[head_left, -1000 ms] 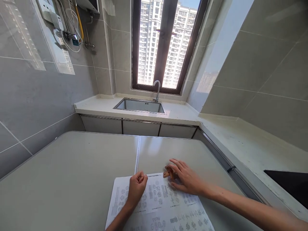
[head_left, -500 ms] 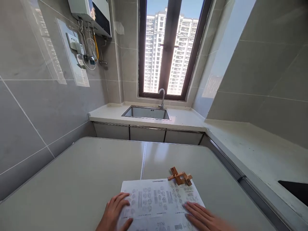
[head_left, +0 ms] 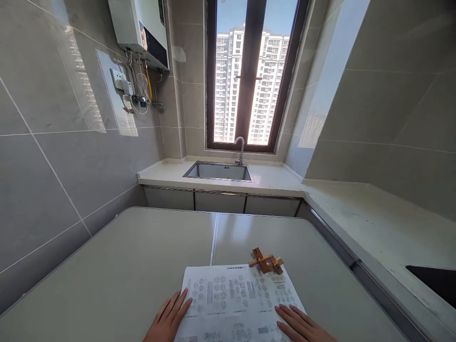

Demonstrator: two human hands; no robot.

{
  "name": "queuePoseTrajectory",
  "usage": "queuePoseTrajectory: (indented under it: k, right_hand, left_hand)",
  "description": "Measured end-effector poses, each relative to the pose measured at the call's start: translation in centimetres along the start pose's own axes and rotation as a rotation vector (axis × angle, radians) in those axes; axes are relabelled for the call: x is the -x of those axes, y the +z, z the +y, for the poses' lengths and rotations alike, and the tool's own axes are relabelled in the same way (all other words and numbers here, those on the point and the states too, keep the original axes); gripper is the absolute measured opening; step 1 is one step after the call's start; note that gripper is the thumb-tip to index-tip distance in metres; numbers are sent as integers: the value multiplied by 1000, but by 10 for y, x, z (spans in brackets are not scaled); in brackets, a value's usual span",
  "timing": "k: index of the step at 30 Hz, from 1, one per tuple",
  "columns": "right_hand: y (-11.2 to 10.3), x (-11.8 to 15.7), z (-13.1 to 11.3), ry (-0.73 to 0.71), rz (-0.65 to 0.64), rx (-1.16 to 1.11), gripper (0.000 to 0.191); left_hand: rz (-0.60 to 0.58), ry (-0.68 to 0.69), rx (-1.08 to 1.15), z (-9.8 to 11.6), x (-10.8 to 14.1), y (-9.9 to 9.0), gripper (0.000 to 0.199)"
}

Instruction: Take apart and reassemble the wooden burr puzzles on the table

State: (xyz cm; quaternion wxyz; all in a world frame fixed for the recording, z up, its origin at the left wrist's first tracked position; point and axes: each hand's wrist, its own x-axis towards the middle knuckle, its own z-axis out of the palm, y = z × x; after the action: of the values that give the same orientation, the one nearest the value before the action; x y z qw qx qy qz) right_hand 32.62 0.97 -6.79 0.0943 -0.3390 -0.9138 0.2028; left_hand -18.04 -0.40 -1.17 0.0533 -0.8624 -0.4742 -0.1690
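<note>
A white printed sheet [head_left: 235,304] with small diagrams and text lies flat on the table in front of me. My left hand [head_left: 169,316] rests at its left edge, fingers stretched out, partly on the paper and partly on the table. On the lower right part of the sheet lies my right hand [head_left: 301,325], flat with its fingers extended. Neither hand grips anything. Several notched wooden puzzle pieces [head_left: 267,262] lie in a small pile at the sheet's top right corner, partly over its edge. The sheet's bottom edge is out of view.
The pale table [head_left: 160,242] has a seam down its middle. Beyond it a counter [head_left: 278,175] holds a sink [head_left: 217,171] with a faucet [head_left: 241,149] below a window. Another counter [head_left: 363,213] runs along the right. A water heater [head_left: 142,33] hangs at upper left.
My left hand has shifted down slightly along the sheet's left edge, its thumb no longer showing. My right hand has moved slightly lower. The view has tilted up a little.
</note>
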Motion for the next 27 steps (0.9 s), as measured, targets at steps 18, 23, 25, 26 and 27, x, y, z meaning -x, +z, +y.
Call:
queuePoseTrajectory:
  k: [18, 23, 25, 26, 27]
  right_hand:
    - [-38, 5, -42, 6, -34, -47, 75]
    - [-35, 7, -44, 5, 5, -52, 75]
    - [-34, 7, -45, 6, 23, -45, 75]
    - [-33, 8, -46, 5, 28, -40, 75]
    - [-33, 9, -47, 4, 33, -34, 75]
  left_hand:
    - [-140, 152, 98, -10, -24, -26, 73]
    - [-206, 173, 90, -16, -28, -25, 69]
    - [-218, 175, 91, -17, -28, -25, 68]
    - [-218, 172, 94, -17, -28, -25, 68]
    - [-216, 165, 95, -16, -28, -25, 68]
